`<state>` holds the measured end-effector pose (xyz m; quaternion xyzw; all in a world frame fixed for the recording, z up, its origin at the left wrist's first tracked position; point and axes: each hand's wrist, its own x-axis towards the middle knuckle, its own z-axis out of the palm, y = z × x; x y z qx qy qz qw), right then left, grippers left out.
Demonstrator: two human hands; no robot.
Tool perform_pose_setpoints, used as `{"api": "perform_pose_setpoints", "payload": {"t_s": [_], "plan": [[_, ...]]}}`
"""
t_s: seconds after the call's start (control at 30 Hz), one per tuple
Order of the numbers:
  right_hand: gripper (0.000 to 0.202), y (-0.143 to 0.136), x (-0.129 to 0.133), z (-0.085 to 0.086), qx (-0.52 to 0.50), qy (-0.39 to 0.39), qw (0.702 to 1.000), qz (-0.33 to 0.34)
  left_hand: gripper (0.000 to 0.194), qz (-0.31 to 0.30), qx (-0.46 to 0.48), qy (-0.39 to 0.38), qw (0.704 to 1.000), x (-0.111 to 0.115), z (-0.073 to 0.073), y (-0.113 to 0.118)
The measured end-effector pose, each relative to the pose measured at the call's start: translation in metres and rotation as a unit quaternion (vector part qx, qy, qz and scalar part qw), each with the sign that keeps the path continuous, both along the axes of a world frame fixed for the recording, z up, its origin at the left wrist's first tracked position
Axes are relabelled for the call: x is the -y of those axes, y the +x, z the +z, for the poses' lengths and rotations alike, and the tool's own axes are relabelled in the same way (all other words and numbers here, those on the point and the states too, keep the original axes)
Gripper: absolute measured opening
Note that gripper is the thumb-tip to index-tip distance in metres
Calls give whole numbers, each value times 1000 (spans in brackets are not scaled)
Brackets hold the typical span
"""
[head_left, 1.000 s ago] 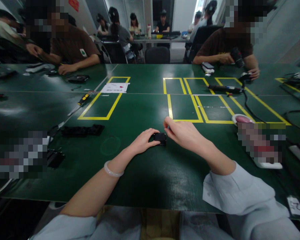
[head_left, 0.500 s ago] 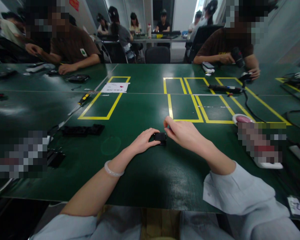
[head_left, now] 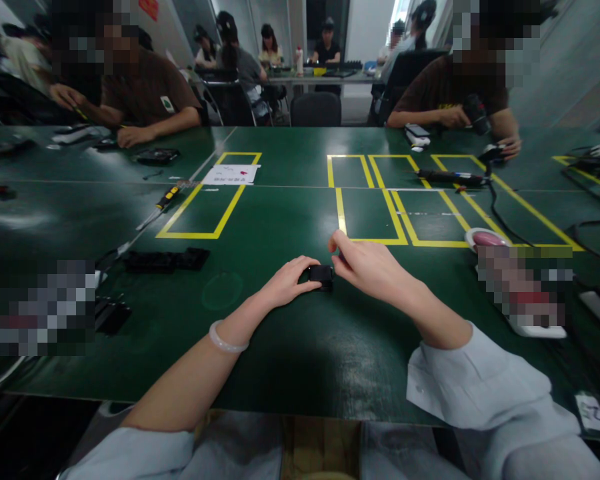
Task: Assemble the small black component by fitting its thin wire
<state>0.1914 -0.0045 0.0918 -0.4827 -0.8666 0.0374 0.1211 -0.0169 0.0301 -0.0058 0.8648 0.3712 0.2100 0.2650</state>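
Left hand (head_left: 291, 280) grips the small black block (head_left: 321, 275) at its left end, thumb near side, fingers far side. Block sits low at the desk (head_left: 280, 360), between both hands. Right hand (head_left: 367, 263) is just beside its right end, fingers curled; can't tell if it's pinching something small. Yellow tape outlines (head_left: 373, 241) beyond. Off left: long black part (head_left: 165, 260), yellow-black screwdriver (head_left: 169, 197) farther out, near white paper (head_left: 231, 175).
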Motion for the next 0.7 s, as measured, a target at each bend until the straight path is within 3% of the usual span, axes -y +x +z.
{"api": "perform_pose_setpoints", "payload": {"t_s": [0.7], "plan": [[21, 0, 0, 0, 6, 1, 1000, -4, 39, 1, -5, -11, 1000, 0, 2, 0]]}}
